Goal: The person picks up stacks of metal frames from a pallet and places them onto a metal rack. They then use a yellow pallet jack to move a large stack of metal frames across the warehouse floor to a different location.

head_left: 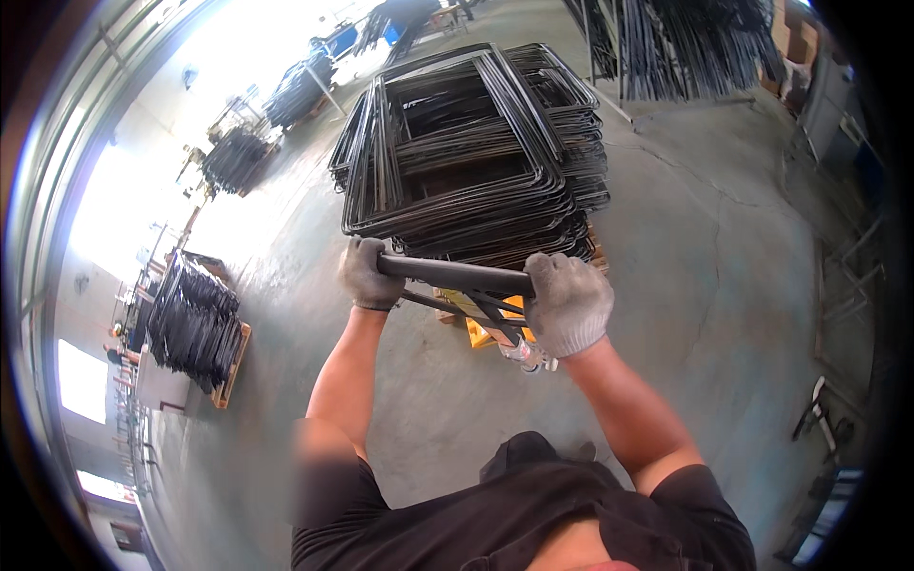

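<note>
Both my hands wear grey work gloves and grip the dark crossbar (457,275) of a pallet jack handle. My left hand (369,274) is wrapped round its left end, and my right hand (569,303) is closed round the right end. Below the bar, the jack's yellow body (482,333) and its silvery lower fittings show in part. Right in front of the jack rises a tall stack of black rectangular wire frames (457,206). It rests on a wooden pallet (598,249), mostly hidden beneath the load; the forks are out of sight.
On the left, another wooden pallet (231,366) carries a pile of dark metal parts (193,322). Further back stand more dark bundles (235,159). A rack of hanging black rods (700,48) is at the far right. Grey concrete floor (705,285) lies around the load.
</note>
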Demonstrator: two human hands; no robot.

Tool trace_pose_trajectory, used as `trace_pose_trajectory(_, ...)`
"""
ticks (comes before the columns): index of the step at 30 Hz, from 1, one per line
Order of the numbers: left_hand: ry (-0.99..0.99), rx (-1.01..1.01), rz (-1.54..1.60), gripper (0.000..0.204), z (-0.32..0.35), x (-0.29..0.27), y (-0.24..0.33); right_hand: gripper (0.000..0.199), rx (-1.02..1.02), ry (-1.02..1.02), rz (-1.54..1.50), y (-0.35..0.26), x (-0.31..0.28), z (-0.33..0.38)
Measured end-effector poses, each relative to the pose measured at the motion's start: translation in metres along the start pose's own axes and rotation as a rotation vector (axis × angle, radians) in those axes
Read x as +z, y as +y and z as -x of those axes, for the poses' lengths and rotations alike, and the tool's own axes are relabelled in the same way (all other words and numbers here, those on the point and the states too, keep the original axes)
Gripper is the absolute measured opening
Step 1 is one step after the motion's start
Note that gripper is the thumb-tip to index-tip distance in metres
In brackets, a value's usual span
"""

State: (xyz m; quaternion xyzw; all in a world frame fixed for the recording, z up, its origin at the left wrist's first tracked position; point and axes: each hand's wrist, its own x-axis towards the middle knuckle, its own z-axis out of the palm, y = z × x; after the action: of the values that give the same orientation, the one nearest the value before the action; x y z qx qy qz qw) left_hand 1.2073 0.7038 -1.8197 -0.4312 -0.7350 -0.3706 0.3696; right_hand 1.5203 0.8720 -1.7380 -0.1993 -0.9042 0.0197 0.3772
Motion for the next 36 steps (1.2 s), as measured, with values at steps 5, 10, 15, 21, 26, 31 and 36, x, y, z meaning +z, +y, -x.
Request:
trace_pose_trajectory(5,0.023,-0.012,-0.047,0.018,0.001,0.006,0.029,0.028,0.017,0.005,0.017,0.024,-0.020,0.003)
trace_pose_trajectory(10,0.095,-0.012,-0.023,0.019,-0.012,0.015,0.067,0.022,0.020,0.097,0.008,0.047,-0.050,-0.007)
trace_pose_trajectory(15,0.034,-0.067,-0.073,0.021,-0.005,0.021,0.104,0.022,0.039,0.147,0.012,0.073,-0.057,0.006)
trace_pose_trajectory(21,0.015,-0.054,-0.047,0.022,-0.006,0.025,0.126,0.027,-0.026,0.178,-0.007,0.103,-0.060,0.005)
trace_pose_trajectory(26,-0.004,-0.111,-0.100,0.022,-0.016,0.029,0.131,0.024,-0.027,0.145,-0.028,0.118,-0.056,-0.014)
trace_pose_trajectory(31,0.057,-0.078,-0.146,0.023,-0.017,0.013,0.120,0.029,-0.089,0.201,-0.078,0.113,-0.041,-0.030)
trace_pose_trajectory(36,0.066,-0.111,-0.191,0.024,0.001,-0.002,0.106,0.028,-0.089,0.130,-0.073,0.101,-0.030,-0.027)
